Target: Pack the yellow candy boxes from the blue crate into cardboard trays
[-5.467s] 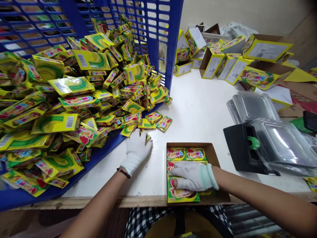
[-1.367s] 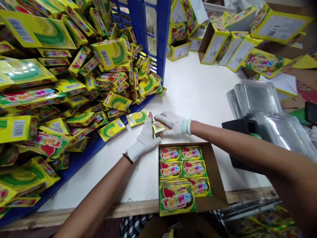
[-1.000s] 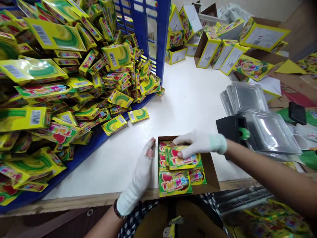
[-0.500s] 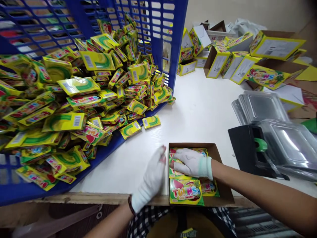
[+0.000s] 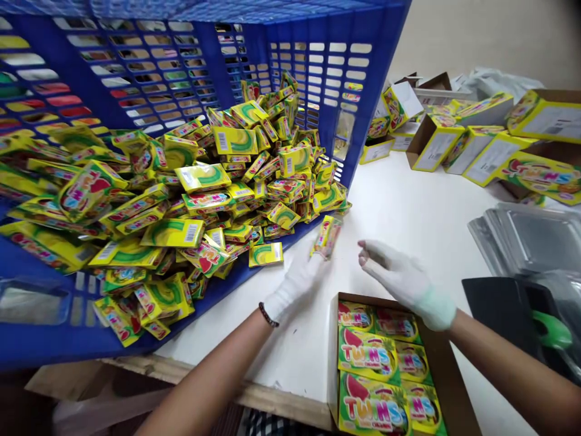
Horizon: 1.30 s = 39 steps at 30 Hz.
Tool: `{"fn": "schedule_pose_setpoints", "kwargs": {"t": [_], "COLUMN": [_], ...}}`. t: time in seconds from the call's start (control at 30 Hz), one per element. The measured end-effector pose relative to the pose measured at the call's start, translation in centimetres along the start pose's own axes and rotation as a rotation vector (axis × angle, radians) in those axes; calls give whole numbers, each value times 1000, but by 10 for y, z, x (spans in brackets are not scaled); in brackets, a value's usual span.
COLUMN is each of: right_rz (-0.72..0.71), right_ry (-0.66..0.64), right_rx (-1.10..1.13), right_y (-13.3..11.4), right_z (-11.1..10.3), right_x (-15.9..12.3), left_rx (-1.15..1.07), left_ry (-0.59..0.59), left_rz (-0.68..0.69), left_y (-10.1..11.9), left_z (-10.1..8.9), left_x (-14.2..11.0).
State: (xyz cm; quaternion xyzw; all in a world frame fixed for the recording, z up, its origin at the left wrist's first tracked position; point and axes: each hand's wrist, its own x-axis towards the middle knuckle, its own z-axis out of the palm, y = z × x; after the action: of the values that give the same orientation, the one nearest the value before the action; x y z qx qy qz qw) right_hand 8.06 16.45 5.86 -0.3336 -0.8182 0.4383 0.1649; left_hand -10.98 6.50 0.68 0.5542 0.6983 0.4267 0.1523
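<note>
My left hand (image 5: 297, 281), in a white glove, grips a small yellow-green candy box (image 5: 325, 237) just above the white table. Gloved as well, my right hand (image 5: 399, 275) hovers to the right with thumb and fingers apart and nothing between them. Below it stands an open display carton (image 5: 333, 357) with several "Twins" candy boxes (image 5: 370, 354) lying face up in it. A big blue plastic crate (image 5: 385, 54), tipped toward the table, holds a heap of the same candy boxes (image 5: 206, 178). One loose candy box (image 5: 265, 254) lies at the crate's edge.
Several empty display cartons (image 5: 438, 145) are piled at the back right. Stacked clear plastic trays (image 5: 531, 242) lie on the right, near a black object (image 5: 494, 309) and a green tape dispenser part (image 5: 551, 330). The table's wooden front edge (image 5: 272, 402) runs below my left arm.
My left hand has moved up toward the crate and taken hold of a candy box. The right hand has lifted out of the carton. The camera view has shifted left.
</note>
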Motion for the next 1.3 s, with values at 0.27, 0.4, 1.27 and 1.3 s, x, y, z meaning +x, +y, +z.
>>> {"fn": "schedule_pose_setpoints", "kwargs": {"t": [0.27, 0.4, 1.27, 1.3], "right_rz": [-49, -83, 174, 224], "right_ry": [-467, -596, -151, -220], "right_rx": [95, -315, 162, 321], "right_y": [20, 44, 24, 18], "right_z": [18, 22, 3, 0], "right_x": [61, 79, 66, 67], "left_rx": [470, 668, 127, 52], "left_ry": [-53, -35, 232, 162], "left_rz": [-32, -100, 113, 198], "left_y": [-12, -60, -16, -5], "left_z": [-48, -83, -49, -41], "left_x": [-23, -27, 29, 20]}}
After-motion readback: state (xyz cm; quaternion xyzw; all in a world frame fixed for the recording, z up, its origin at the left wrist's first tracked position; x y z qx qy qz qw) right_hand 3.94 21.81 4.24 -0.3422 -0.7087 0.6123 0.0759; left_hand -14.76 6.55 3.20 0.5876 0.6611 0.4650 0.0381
